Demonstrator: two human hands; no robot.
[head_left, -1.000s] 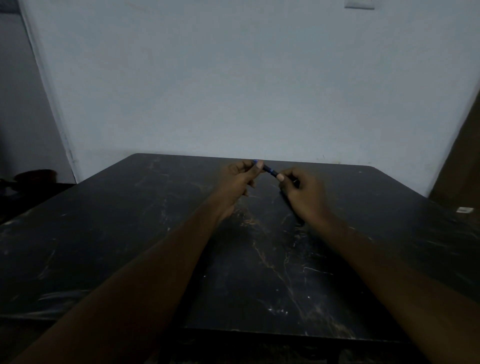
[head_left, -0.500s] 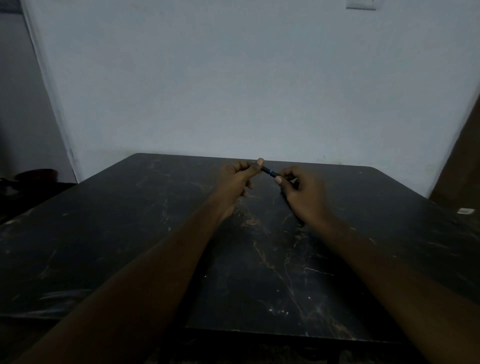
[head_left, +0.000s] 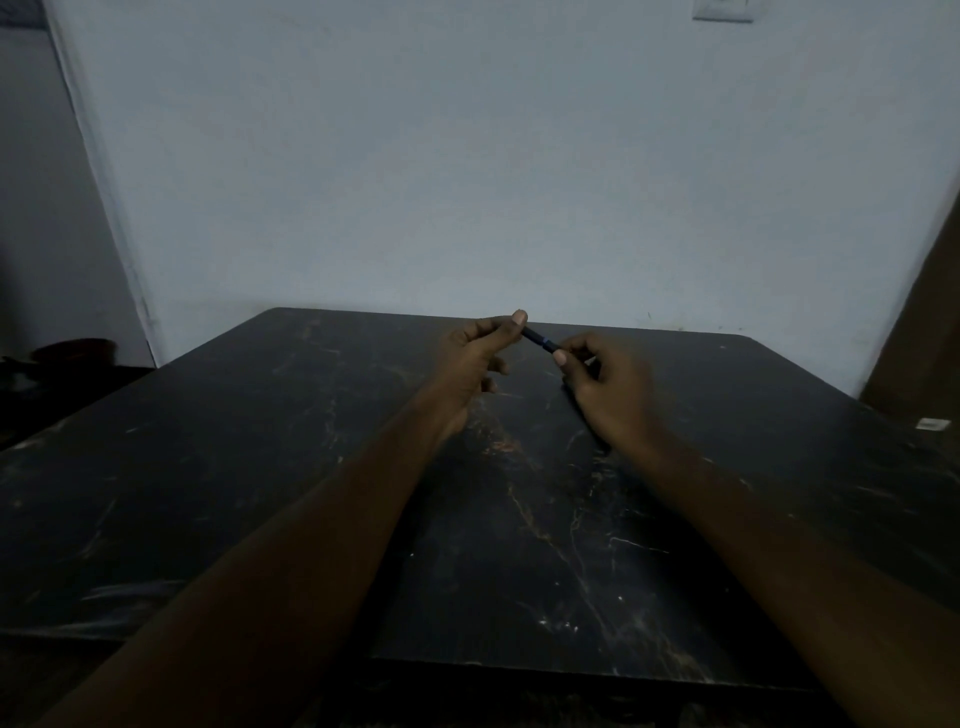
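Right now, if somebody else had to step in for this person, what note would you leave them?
Left hand pinches one end of the thin dark stick, which has a blue band.
Right hand pinches the other end.
The stick is held above the dark table.
Done: lifted, gripped at both ends.
Left: pulling apart or pushing together, unclear which.

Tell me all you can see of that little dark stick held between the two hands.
The stick is thin, dark and round, with a narrow blue band near its right end. It looks like plastic, perhaps a pen; dim light hides detail. It slants down toward the right, above the table. The left hand pinches its upper end, the right hand its lower end.
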